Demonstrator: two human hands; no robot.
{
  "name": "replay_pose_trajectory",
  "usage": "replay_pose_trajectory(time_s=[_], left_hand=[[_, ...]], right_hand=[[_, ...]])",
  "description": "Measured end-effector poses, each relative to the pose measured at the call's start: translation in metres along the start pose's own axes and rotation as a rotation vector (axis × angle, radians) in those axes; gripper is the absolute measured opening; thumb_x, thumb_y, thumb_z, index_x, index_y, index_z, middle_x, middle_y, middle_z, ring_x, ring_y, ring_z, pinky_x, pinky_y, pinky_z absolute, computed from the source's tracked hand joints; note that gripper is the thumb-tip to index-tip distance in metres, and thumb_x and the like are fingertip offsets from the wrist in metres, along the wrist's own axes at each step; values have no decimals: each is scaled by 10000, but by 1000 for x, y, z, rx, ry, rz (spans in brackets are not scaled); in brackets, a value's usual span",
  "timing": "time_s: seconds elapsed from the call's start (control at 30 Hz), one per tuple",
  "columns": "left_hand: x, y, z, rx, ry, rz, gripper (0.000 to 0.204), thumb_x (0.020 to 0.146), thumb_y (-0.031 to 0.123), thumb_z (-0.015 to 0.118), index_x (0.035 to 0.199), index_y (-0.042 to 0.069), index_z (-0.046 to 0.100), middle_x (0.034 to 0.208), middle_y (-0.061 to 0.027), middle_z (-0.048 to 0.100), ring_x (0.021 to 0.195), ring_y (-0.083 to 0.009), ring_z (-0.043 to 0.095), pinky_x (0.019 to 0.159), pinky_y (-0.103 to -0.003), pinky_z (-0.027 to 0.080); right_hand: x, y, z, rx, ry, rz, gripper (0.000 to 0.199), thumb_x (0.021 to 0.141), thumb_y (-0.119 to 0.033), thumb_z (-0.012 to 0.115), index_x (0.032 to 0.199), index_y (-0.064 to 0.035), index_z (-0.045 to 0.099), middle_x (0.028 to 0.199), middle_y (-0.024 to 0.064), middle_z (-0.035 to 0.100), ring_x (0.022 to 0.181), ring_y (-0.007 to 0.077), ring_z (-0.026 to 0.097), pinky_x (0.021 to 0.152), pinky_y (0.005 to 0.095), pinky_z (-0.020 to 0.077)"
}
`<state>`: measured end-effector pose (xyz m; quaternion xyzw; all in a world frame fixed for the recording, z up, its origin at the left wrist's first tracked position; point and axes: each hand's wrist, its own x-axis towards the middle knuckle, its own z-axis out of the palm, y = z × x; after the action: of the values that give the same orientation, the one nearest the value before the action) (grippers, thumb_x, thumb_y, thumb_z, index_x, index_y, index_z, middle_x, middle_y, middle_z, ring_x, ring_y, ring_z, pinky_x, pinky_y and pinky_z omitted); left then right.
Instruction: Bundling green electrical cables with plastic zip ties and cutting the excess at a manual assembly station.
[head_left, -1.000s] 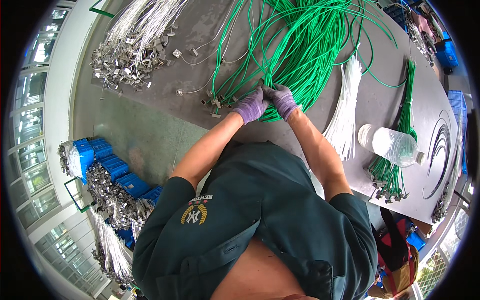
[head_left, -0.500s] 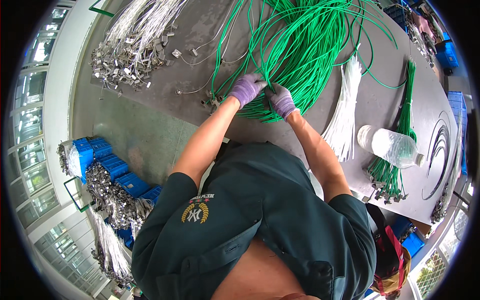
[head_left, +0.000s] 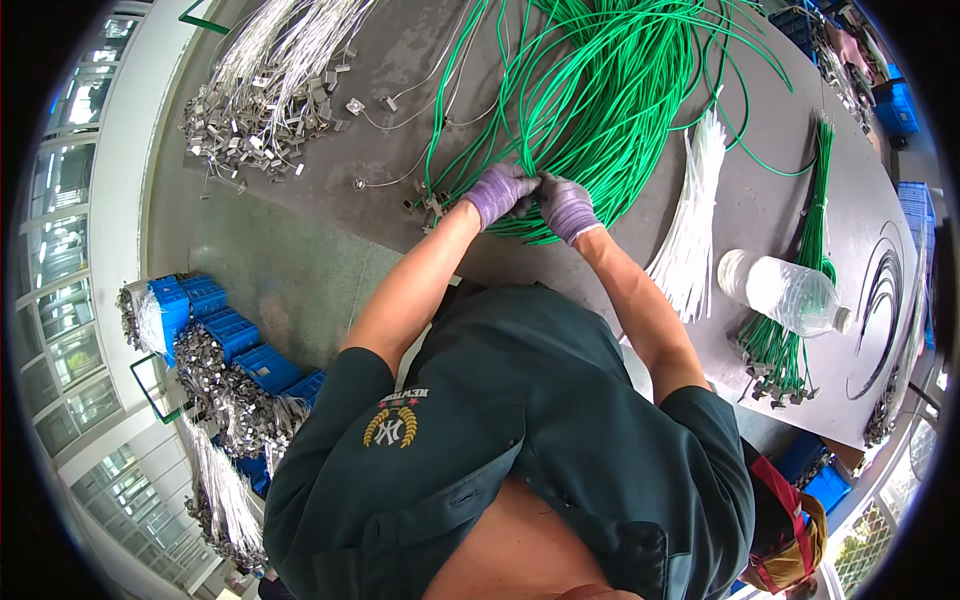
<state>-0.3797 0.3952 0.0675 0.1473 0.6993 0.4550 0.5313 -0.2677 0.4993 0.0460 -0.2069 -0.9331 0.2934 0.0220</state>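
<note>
A large heap of green cables (head_left: 620, 110) lies across the far middle of the table, its looped ends curving toward me. Both my hands wear grey and purple gloves and meet at the heap's near left side. My left hand (head_left: 497, 192) is closed on a green cable, fingers bent inward. Close against it, my right hand (head_left: 566, 206) is also closed, pinching at the same spot; the exact piece between its fingertips is hidden. Small metal connectors (head_left: 430, 205) on cable ends lie just left of my left hand.
White wires with metal connectors (head_left: 265, 120) are piled at the far left. To the right lie a bundle of white ties (head_left: 692, 215), a clear plastic bottle (head_left: 785, 292), a tied green cable bundle (head_left: 815, 200) and black cables (head_left: 880, 300). Blue crates (head_left: 265, 368) stand left below the table.
My hands have drawn together, the right hand turning inward until its fingertips meet the left's. The left hand has shifted slightly nearer to me.
</note>
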Motion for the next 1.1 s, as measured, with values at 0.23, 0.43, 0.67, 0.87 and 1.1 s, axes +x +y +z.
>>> replay_pose_trajectory(time_s=[0.23, 0.43, 0.67, 0.87, 1.1], left_hand=[[-4, -8, 4, -196, 37, -60, 183, 802, 161, 608, 675, 37, 563, 537, -46, 536, 415, -153, 505, 376, -284, 394], [-8, -15, -8, -157, -27, -68, 120, 796, 138, 608, 743, 53, 542, 551, -50, 503, 426, -172, 475, 400, -312, 370], [-16, -20, -23, -373, -185, -27, 143, 782, 136, 633, 772, 52, 517, 576, -39, 490, 502, -163, 493, 464, -306, 397], [-22, -19, -16, -293, -86, 32, 162, 760, 164, 657, 785, 38, 558, 603, -63, 538, 520, -167, 515, 491, -297, 404], [-34, -9, -27, -56, -163, 114, 187, 756, 190, 647, 751, 17, 574, 558, -61, 551, 498, -138, 509, 495, -271, 403]], right_hand=[[2, 7, 6, -19, -60, -109, 231, 789, -119, 490, 1008, -106, 563, 813, 144, 624, 753, 325, 611, 643, 414, 492], [-1, 0, 9, -73, -68, -144, 179, 781, -102, 483, 942, -103, 561, 781, 138, 623, 712, 322, 612, 618, 412, 489], [0, -10, 5, -107, -59, -191, 177, 763, -75, 490, 924, -85, 562, 765, 138, 617, 687, 321, 610, 593, 420, 485], [-3, -16, 0, -212, 21, -248, 167, 788, -98, 468, 924, -82, 562, 751, 133, 608, 649, 295, 610, 560, 410, 482], [0, -11, 15, -266, -57, -254, 152, 812, -130, 458, 912, -95, 567, 699, 126, 610, 608, 302, 603, 526, 413, 473]])
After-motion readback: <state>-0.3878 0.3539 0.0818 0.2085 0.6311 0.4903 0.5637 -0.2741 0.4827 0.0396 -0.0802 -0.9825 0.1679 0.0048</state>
